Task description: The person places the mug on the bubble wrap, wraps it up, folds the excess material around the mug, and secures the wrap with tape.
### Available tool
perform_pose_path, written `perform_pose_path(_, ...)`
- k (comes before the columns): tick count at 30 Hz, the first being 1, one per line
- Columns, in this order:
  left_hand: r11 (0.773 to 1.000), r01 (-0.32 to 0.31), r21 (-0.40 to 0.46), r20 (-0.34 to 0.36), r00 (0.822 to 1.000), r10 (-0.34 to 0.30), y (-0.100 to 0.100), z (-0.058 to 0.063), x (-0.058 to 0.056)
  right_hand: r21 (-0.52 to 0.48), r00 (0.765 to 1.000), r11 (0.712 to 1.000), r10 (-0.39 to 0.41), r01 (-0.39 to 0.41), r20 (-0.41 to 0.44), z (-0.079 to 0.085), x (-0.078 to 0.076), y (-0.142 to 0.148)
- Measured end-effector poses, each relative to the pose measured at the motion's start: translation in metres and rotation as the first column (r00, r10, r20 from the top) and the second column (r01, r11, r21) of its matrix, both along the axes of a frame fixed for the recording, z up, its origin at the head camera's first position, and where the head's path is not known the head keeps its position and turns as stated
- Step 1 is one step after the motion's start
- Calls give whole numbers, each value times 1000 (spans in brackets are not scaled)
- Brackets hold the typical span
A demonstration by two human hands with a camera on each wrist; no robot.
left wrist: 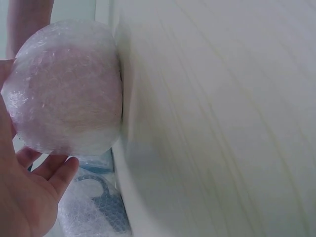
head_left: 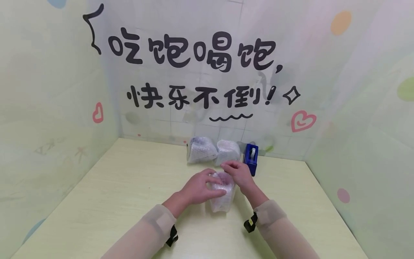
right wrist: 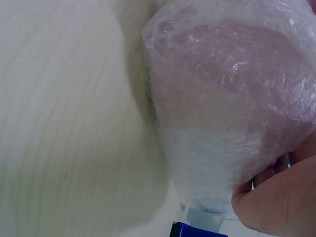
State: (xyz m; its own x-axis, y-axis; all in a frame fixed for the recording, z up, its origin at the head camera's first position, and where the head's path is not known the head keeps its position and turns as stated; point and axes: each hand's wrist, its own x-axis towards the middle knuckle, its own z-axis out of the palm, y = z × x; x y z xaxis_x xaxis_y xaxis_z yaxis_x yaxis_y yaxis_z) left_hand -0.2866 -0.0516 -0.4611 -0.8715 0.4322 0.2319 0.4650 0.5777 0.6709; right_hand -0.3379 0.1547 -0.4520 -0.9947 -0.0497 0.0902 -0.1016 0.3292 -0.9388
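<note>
A bundle in clear bubble wrap (head_left: 222, 201), with something pinkish showing through, stands on the table in front of the person. The left hand (head_left: 200, 187) holds its left side, thumb across the near face and fingers spread toward the top. In the left wrist view the left hand's fingers (left wrist: 61, 177) reach round the bundle's edge. At the far right of the top, the right hand (head_left: 240, 174) has curled fingers and pinches the bubble wrap. Seen from the right wrist, the right hand (right wrist: 281, 197) lies against the wrap's end (right wrist: 212, 163).
Two more bubble-wrapped bundles, a left one (head_left: 202, 150) and a right one (head_left: 228, 151), lie near the back wall. Beside them stands a blue tape dispenser (head_left: 251, 158). Printed walls enclose the wooden table (head_left: 129, 187) at the back and sides.
</note>
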Motion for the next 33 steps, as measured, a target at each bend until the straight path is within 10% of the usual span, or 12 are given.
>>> perform_pose_path(19, 1000, -5, 8, 11, 1000, 4, -1, 1, 0, 75, 997, 994, -73, 74, -17, 4, -2, 1)
perform_pose_path(24, 1000, -3, 16, 13, 1000, 3, 0, 2, -1, 167, 992, 985, 54, -34, -114, 4, -1, 9)
perform_pose_path(33, 1000, -16, 24, 23, 1000, 15, 0, 3, 2, 290, 973, 930, 231, -226, 14, 1, 2, 16)
